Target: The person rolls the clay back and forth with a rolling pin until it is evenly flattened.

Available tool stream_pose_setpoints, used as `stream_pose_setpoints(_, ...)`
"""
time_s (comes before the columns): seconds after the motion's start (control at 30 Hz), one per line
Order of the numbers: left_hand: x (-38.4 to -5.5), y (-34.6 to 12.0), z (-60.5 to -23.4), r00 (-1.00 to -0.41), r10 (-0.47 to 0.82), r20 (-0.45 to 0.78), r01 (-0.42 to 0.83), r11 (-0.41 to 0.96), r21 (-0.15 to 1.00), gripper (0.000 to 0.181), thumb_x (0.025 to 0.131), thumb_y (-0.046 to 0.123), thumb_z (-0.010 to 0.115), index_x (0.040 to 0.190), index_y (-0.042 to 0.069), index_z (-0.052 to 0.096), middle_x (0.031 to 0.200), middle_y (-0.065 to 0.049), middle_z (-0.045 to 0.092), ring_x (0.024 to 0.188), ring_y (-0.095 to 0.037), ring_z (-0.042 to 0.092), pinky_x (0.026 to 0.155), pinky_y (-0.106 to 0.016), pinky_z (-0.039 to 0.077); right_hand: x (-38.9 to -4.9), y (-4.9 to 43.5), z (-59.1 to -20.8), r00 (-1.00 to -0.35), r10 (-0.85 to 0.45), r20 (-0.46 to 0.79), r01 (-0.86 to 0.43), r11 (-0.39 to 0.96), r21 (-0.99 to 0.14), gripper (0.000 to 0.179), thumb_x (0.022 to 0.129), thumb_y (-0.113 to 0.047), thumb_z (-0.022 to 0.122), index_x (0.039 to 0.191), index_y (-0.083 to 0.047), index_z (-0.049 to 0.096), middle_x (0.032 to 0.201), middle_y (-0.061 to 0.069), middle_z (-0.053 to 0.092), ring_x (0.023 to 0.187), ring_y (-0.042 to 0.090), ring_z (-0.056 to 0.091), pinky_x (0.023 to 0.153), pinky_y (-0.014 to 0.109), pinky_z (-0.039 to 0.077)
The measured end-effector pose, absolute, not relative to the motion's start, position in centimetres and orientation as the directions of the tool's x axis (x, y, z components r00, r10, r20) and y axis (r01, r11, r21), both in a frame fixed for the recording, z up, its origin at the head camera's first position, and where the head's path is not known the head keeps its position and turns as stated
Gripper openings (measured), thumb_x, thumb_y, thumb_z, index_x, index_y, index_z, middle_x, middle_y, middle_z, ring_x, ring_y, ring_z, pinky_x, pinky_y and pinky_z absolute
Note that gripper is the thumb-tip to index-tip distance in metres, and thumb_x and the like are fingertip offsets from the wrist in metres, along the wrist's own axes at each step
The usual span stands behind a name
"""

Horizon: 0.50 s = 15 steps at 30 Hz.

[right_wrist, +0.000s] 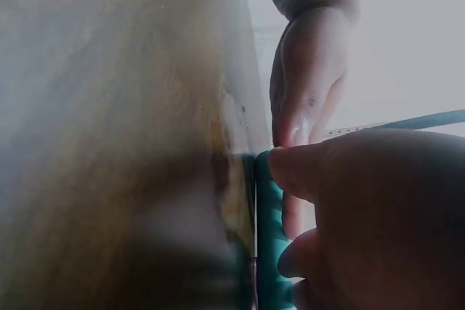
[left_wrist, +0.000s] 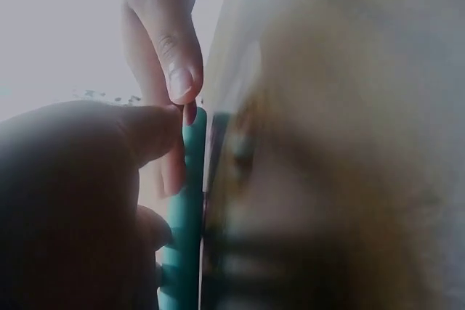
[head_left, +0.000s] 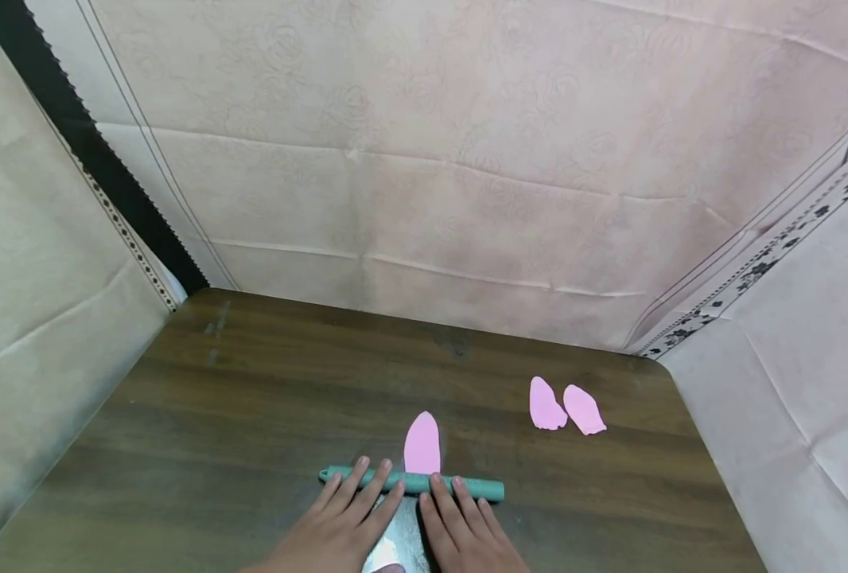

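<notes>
A teal rod (head_left: 418, 482), tapered at its left end, lies sideways across a flat pink piece (head_left: 422, 446) with a rounded tip. My left hand (head_left: 341, 521) lays its extended fingers over the rod's left part, and my right hand (head_left: 470, 533) has its fingers on the right part. Both palms face down. The lower part of the pink piece is hidden under the rod and hands. In the left wrist view the rod (left_wrist: 185, 230) runs low along the table beneath the fingertips; the right wrist view shows the rod (right_wrist: 270, 266) likewise.
Two more flat pink pieces, one on the left (head_left: 546, 406) and one on the right (head_left: 585, 410), lie at the right of the brown wooden table (head_left: 216, 414). A shiny pale patch (head_left: 404, 537) shows between my hands. Pale patterned cloth (head_left: 424, 199) hangs behind and beside the table.
</notes>
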<state>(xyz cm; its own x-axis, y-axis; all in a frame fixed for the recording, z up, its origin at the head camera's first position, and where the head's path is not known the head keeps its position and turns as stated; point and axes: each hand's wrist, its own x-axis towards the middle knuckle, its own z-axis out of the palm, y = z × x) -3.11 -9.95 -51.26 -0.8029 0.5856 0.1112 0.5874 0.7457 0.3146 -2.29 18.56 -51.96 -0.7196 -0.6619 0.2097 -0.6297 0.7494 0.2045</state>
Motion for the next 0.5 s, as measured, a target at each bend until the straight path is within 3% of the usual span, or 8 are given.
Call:
stream_pose_setpoints(0.17, -4.2, -9.5, -49.0, -0.814, 0.579, -0.041, 0.502, 0.738, 0.451, 0.088, 0.112, 0.074, 0.046, 0.180, 0.021, 0.029, 0.189, -0.011, 0.021, 0.174, -0.047, 0.018, 0.130, -0.078, 0.029, -3.0, 17.6, -50.6, -0.800, -0.598, 0.060, -0.592, 0.801, 0.085, 0.089, 0.112, -0.080, 0.030, 0.175, -0.018, 0.043, 0.184, 0.004, 0.039, 0.164, 0.033, 0.049, 0.119, 0.054, 0.055)
stream_pose_setpoints(0.5, -6.8, -8.6, -48.5, -0.838, 0.543, -0.062, 0.467, 0.770, 0.434, 0.085, 0.115, 0.072, 0.036, 0.182, 0.021, 0.023, 0.190, -0.011, 0.014, 0.176, -0.045, 0.008, 0.137, -0.074, 0.016, -5.5, 16.1, -47.8, -0.854, -0.513, -0.087, -0.504, 0.857, -0.107, 0.089, 0.115, -0.075, 0.025, 0.181, -0.014, 0.027, 0.190, 0.006, 0.021, 0.174, 0.037, 0.026, 0.134, 0.065, 0.034)
